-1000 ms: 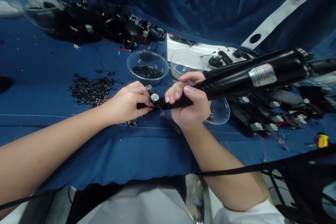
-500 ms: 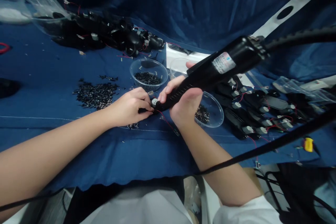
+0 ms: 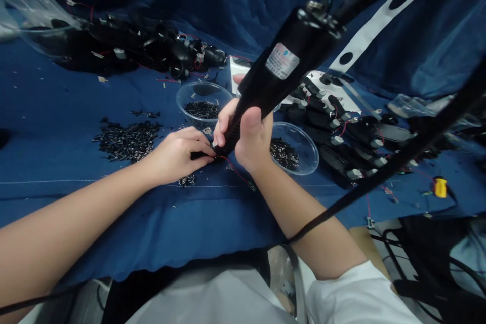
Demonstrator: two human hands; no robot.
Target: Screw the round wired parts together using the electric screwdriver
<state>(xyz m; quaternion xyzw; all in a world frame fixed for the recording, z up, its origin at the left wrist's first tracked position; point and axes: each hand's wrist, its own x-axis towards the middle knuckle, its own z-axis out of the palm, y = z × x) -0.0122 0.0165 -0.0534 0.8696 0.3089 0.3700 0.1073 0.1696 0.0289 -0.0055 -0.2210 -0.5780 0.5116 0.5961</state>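
My right hand (image 3: 246, 134) is wrapped around a black electric screwdriver (image 3: 277, 66) with a pale label, and the tool tilts steeply up and away from me. Its tip meets a small black part (image 3: 201, 155) held in the fingers of my left hand (image 3: 176, 154), and the fingers hide the point of contact. A thin red wire (image 3: 237, 173) trails from that part toward me across the cloth.
A blue cloth (image 3: 152, 223) covers the table. It bears a loose pile of black screws (image 3: 127, 140) and clear bowls of screws (image 3: 203, 83) (image 3: 311, 149). Black assembled units with red wires lie in heaps (image 3: 144, 45) (image 3: 364, 134). A black cable (image 3: 402, 159) crosses the right side.
The screwdriver's rear end has swung up and toward the left, from nearly level to steep. Its tip stays at the black part. The whole view has drifted slightly.
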